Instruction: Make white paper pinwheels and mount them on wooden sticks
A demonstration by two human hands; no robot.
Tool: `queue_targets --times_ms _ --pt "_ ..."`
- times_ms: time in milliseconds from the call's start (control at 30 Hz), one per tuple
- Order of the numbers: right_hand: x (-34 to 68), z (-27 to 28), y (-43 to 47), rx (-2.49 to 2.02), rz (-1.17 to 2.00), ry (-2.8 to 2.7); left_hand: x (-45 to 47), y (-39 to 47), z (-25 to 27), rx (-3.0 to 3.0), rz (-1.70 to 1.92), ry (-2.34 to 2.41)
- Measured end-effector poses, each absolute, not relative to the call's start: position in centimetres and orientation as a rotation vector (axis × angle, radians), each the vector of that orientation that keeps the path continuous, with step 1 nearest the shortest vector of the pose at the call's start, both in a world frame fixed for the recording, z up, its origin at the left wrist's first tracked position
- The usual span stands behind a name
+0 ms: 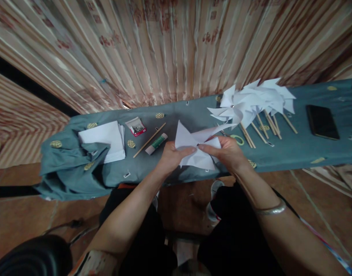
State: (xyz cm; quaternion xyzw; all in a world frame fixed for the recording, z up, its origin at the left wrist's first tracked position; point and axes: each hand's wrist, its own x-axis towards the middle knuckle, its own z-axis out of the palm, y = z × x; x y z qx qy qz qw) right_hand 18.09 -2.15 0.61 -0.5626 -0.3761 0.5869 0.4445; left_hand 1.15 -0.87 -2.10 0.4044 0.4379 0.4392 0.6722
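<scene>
Between my two hands is a white paper pinwheel (pixel 197 158), its blades curled and a small dark pin at its centre. My left hand (pixel 173 155) grips its left side, thumb on top and fingers hidden beneath. My right hand (pixel 228 151) pinches it from the right, the thumb close to the pin. No stick shows on this pinwheel. Left of my left hand lie a green and white glue stick (pixel 156 144) and a bare wooden stick (pixel 149 140). Just beyond my right hand are scissors with a green handle (pixel 238 140), partly hidden.
Finished pinwheels (pixel 258 97) on wooden sticks lie piled at the back right, beside a black phone (pixel 322 121). A small red box of pins (pixel 136 126) and a stack of white paper (pixel 115 142) are on the left of the cloth-covered table (pixel 291 151). A curtain (pixel 170 50) hangs behind.
</scene>
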Motion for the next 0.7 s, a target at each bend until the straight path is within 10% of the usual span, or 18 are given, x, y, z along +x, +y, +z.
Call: queue_targets --times_ms 433,700 --pt "19.1 -1.1 -1.8 -1.382 1.113 -1.231 2.1 -0.6 -2.6 0.709 1.098 1.038" --pt "19.6 0.2 -2.2 -1.356 0.286 -1.532 2.6 0.0 -2.9 0.663 1.187 1.074"
